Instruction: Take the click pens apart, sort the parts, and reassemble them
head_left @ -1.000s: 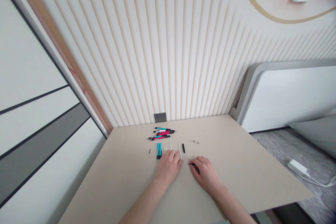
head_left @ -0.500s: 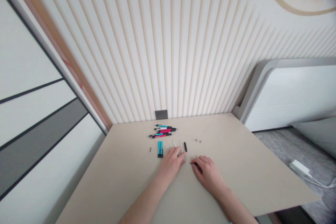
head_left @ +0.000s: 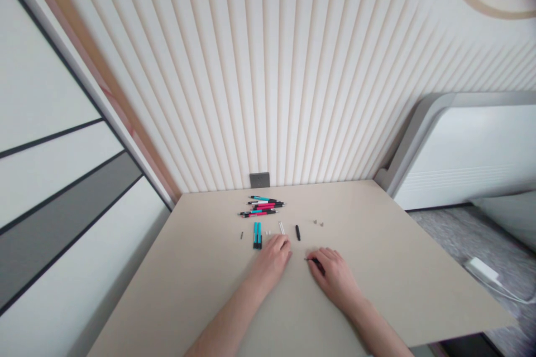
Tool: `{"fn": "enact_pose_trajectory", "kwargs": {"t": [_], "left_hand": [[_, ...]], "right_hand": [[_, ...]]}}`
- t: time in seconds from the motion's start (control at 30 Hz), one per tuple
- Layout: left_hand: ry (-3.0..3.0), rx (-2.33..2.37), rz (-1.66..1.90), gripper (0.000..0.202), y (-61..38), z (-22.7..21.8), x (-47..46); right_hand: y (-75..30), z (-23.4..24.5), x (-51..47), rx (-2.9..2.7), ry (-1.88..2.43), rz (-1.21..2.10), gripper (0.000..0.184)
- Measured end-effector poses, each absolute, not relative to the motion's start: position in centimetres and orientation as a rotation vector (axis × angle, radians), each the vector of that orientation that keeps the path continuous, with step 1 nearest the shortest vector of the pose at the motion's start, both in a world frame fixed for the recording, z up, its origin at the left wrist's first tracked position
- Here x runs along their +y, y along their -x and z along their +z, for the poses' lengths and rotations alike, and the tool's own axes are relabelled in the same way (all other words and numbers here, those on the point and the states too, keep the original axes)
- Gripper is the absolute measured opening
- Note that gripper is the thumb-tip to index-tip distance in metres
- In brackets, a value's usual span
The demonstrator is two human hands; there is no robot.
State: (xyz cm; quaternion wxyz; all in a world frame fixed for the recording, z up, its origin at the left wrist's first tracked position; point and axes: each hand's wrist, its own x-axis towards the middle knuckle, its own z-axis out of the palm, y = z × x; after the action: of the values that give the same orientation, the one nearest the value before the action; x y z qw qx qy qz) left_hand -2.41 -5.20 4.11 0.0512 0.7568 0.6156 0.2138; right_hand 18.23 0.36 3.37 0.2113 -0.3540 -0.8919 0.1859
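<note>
My left hand (head_left: 271, 261) rests on the pale beige table (head_left: 201, 290), its fingertips just below a pair of thin white rods (head_left: 282, 227). Nothing shows in its grip. My right hand (head_left: 333, 276) pinches a small black pen part (head_left: 317, 265) against the tabletop. Between the hands and further up lie a black pen cap (head_left: 297, 232), two teal pen barrels (head_left: 257, 235) side by side, and small white pieces (head_left: 268, 232). Beyond them is a bundle of several assembled teal, pink and black pens (head_left: 263, 207). Tiny grey screws (head_left: 318, 223) sit to the right, and a small black piece (head_left: 242, 235) lies to the left.
The table's far edge meets a ribbed cream wall panel (head_left: 268, 95) with a grey socket (head_left: 259, 179). A white-and-grey cabinet door (head_left: 54, 150) stands at left. A white appliance (head_left: 464, 156) and a white charger (head_left: 481, 269) on the grey floor lie right of the table.
The two white rods now lie close together, and my left hand has drawn back from them. The whole view has tilted slightly, and my right hand stays in place.
</note>
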Motion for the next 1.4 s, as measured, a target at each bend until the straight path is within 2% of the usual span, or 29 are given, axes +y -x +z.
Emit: {"fn": "enact_pose_trajectory", "kwargs": {"t": [0.33, 0.5, 0.73, 0.93, 1.2, 1.4], "left_hand": [[-2.427, 1.839, 0.673, 0.028, 1.9, 6.1, -6.3], [-2.611, 1.696, 0.609, 0.017, 0.6, 6.1, -6.6], [-2.727, 1.742, 0.581, 0.015, 0.0, 5.0, -6.8], [-2.655, 1.885, 0.659, 0.017, -0.7, 5.7, -7.1], [-2.449, 2.214, 0.792, 0.018, 4.3, 10.3, -6.8], [-1.992, 2.609, 0.672, 0.019, 12.9, 8.2, -7.7]], "right_hand": [[-18.2, 3.5, 0.3, -2.432, 0.974, 0.592, 0.014], [-18.2, 3.8, 0.0, -2.441, 0.815, 0.681, 0.013], [-18.4, 3.5, -0.3, -2.433, 0.709, 0.646, 0.018], [-18.4, 3.8, -0.7, -2.317, 0.705, 0.736, 0.024], [-16.0, 6.9, 2.7, -2.116, 0.823, 0.695, 0.028], [-13.1, 5.2, 6.0, -2.014, 0.909, 0.786, 0.035]]}}
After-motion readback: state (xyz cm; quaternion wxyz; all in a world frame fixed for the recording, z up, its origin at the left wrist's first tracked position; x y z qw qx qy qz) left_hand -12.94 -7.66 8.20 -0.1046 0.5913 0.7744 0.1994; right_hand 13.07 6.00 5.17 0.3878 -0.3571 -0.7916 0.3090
